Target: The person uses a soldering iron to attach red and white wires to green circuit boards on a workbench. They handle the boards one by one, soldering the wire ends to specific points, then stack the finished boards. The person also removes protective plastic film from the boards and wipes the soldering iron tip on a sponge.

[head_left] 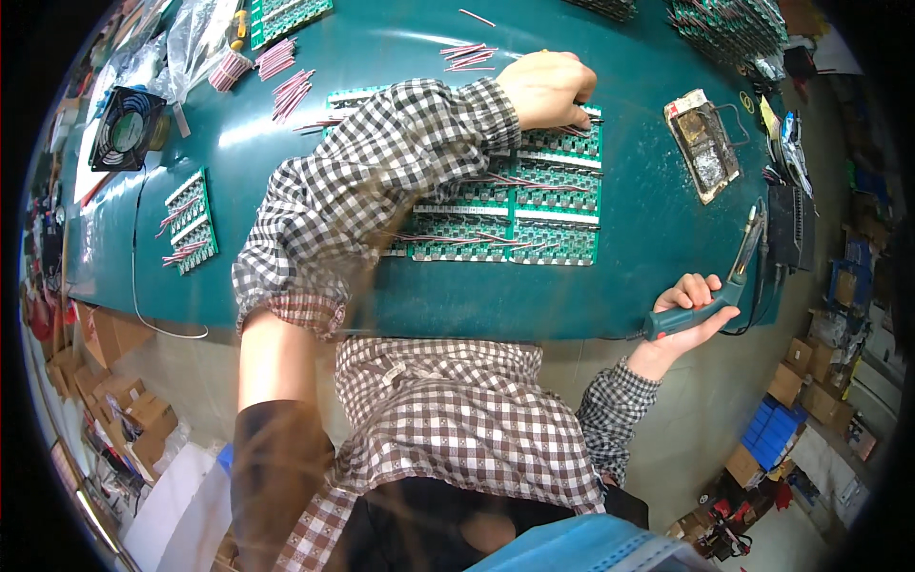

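Observation:
My left hand (545, 91) reaches across to the upper right corner of a panel of green circuit boards (558, 250). Its fingers are pinched together just above the top row, and what they hold is hidden under them. Pairs of thin red and white wires (538, 183) lie across the rows of the panel. Part of the panel's left side is covered by my checked left sleeve. At the table's right front edge, my right hand (694, 296) is wrapped around a teal-handled soldering iron (677, 322), its metal tip pointing up and away from me.
Beyond the panel lie bundles of cut wires (469, 57). On the left are a black fan (127, 129) and a smaller circuit board (193, 224). An open, soot-stained tin (703, 143) sits at right, near a black box (789, 224). Stacked boards (729, 33) stand far right.

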Demonstrator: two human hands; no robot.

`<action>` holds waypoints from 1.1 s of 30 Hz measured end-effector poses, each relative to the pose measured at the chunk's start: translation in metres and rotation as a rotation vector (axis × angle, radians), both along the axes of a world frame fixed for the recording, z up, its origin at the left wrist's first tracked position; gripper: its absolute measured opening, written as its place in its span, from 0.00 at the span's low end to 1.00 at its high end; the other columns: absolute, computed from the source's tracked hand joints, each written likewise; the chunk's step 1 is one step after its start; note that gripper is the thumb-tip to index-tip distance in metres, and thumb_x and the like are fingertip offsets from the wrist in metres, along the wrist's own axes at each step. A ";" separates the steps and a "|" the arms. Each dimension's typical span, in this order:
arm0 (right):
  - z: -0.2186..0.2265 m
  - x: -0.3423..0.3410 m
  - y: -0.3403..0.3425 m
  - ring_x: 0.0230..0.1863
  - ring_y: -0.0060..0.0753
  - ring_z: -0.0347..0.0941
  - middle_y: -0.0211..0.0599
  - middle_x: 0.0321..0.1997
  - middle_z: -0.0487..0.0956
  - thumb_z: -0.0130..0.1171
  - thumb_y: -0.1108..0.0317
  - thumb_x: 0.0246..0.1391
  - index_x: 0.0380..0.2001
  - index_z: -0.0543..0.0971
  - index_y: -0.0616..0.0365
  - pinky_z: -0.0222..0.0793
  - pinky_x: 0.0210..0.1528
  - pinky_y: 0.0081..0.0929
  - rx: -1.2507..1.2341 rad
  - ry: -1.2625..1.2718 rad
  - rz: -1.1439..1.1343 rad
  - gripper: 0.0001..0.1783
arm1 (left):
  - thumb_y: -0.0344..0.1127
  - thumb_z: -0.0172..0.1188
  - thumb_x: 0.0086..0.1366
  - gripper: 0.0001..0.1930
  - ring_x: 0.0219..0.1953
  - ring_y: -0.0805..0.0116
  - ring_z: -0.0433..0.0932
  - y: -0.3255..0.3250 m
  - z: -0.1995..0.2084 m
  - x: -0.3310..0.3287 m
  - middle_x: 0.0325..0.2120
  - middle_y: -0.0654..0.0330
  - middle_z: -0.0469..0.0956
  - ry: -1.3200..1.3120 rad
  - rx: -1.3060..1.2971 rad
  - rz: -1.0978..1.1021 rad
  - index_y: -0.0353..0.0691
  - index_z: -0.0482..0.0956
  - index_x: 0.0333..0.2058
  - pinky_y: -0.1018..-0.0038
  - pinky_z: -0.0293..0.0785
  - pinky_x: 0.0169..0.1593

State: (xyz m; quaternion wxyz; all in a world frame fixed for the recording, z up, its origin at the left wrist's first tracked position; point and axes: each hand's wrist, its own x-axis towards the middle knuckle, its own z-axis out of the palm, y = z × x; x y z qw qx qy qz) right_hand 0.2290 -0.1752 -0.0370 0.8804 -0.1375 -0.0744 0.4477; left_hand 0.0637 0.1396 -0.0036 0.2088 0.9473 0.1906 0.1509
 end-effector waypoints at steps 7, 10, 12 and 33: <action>0.000 0.001 0.000 0.30 0.21 0.61 0.26 0.27 0.63 0.61 0.50 0.54 0.40 0.67 0.58 0.73 0.33 0.22 0.004 0.014 0.019 0.24 | 0.42 0.68 0.49 0.26 0.43 0.55 0.75 -0.031 0.020 -0.032 0.39 0.52 0.75 0.084 0.157 0.017 0.37 0.72 0.44 0.63 0.73 0.46; -0.002 0.006 -0.004 0.30 0.22 0.62 0.28 0.28 0.64 0.59 0.49 0.55 0.40 0.67 0.59 0.71 0.32 0.22 0.027 -0.006 0.046 0.24 | 0.46 0.69 0.47 0.30 0.54 0.56 0.69 -0.068 0.028 -0.058 0.48 0.53 0.71 0.091 0.241 -0.101 0.39 0.72 0.48 0.55 0.64 0.55; -0.001 0.005 -0.006 0.31 0.22 0.62 0.27 0.28 0.64 0.58 0.48 0.55 0.40 0.67 0.59 0.71 0.33 0.22 -0.004 -0.004 0.034 0.24 | 0.51 0.68 0.48 0.36 0.62 0.56 0.61 -0.073 0.023 -0.072 0.57 0.54 0.65 0.199 0.189 -0.110 0.45 0.69 0.55 0.49 0.55 0.61; 0.012 -0.001 -0.005 0.28 0.21 0.65 0.25 0.26 0.68 0.54 0.40 0.55 0.37 0.70 0.55 0.71 0.29 0.20 -0.185 0.042 -0.061 0.27 | 0.35 0.61 0.54 0.07 0.39 0.54 0.74 0.103 0.020 -0.060 0.33 0.53 0.72 0.075 -0.108 0.248 0.39 0.75 0.28 0.65 0.71 0.43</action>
